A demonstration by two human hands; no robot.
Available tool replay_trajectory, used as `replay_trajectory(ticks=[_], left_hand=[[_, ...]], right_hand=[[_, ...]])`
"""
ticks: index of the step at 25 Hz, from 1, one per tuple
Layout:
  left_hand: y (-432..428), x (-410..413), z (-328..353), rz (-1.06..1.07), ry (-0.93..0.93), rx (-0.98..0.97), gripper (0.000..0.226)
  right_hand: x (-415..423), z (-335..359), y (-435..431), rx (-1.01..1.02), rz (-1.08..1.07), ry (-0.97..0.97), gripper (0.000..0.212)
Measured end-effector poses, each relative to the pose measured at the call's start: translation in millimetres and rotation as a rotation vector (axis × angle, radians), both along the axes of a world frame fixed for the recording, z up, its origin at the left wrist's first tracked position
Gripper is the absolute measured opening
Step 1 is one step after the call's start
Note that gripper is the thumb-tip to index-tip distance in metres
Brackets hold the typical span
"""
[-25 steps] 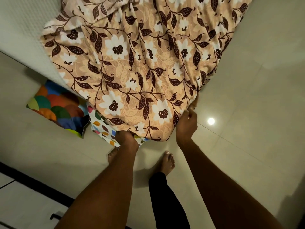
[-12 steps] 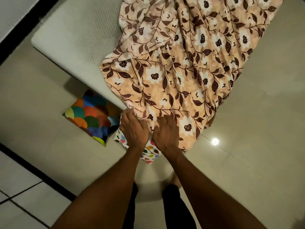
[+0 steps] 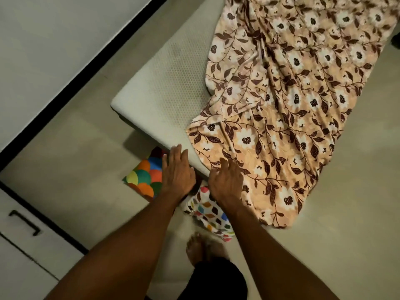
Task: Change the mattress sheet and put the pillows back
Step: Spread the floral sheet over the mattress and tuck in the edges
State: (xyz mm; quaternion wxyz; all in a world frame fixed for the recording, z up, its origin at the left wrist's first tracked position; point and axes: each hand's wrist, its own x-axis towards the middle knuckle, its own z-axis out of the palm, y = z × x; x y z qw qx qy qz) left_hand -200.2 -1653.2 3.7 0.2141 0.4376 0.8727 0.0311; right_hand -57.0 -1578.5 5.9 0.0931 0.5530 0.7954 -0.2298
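- The mattress (image 3: 171,83) lies on the floor (image 3: 324,224) and runs from the middle of the frame toward the upper right, its pale dotted surface bare along its left part.
- A peach sheet (image 3: 292,109) with white flowers and brown leaves covers the right part of the mattress; it is rumpled in long folds, and its lower end spills over the near edge onto the floor at the lower right of the middle.
- The left hand (image 3: 178,174) sits just below the mattress's near edge, left of the sheet; its fingers are straight and slightly spread, the tips reaching the mattress edge, and it holds nothing.
- The right hand (image 3: 226,182) is beside it to the right, at the sheet's lower left border; its fingers are loosely bent and apart, lying on the cloth. Whether any cloth is pinched under them cannot be told.
- A pillow (image 3: 144,176) with coloured circles lies on the floor left of the left hand, partly tucked under the mattress edge.
- A second pillow (image 3: 207,215), white with small coloured leaf shapes, lies on the floor just below the two hands, partly hidden by the right forearm.
- A bare foot (image 3: 195,247) stands on the floor at the lower middle, just below the second pillow.
- A white cabinet (image 3: 19,245) with a dark handle (image 3: 26,221) fills the lower left corner.
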Motion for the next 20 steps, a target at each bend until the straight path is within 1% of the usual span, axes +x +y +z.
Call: replay_trajectory(ticks=[4,6,8,10,13,15,17,18,20], left_hand=[[27.9,-71.7,10.4,-0.130,0.031,0.015,0.069],[40.6,-107.8,10.6,-0.198,0.037,0.025,0.067],[51.9,-145.4,8.9,-0.291,0.038,0.019,0.065],[64.1,-183.7,1.7,-0.375,0.083,-0.002,0.061],[73.2,-236.9,-15.3,-0.437,0.095,-0.002,0.055],[76.0,-257.7,-20.6,-0.517,0.113,0.020,0.053],[90.1,-271.0,-21.7,-0.577,0.087,0.031,0.057],[104.0,-274.4,-19.6,-0.614,0.078,0.043,0.058],[135.8,-281.8,-24.7,-0.717,0.056,0.095,0.058]], right_hand=[[-55.8,4.7,14.9,0.019,-0.009,-0.027,0.062],[-86.7,-2.8,23.6,0.028,-0.067,-0.036,0.062],[-121.8,-11.1,30.6,0.044,-0.136,0.000,0.062],[-157.4,-20.4,39.0,0.038,-0.202,0.054,0.060],[-197.5,-36.9,63.2,-0.109,-0.446,0.147,0.057],[-203.4,-37.1,81.7,-0.187,-0.631,0.267,0.058],[-205.4,-38.2,103.8,-0.242,-0.826,0.375,0.049],[-206.3,-44.6,116.9,-0.252,-0.917,0.405,0.045],[-210.9,-60.3,149.8,-0.204,-1.074,0.530,0.047]])
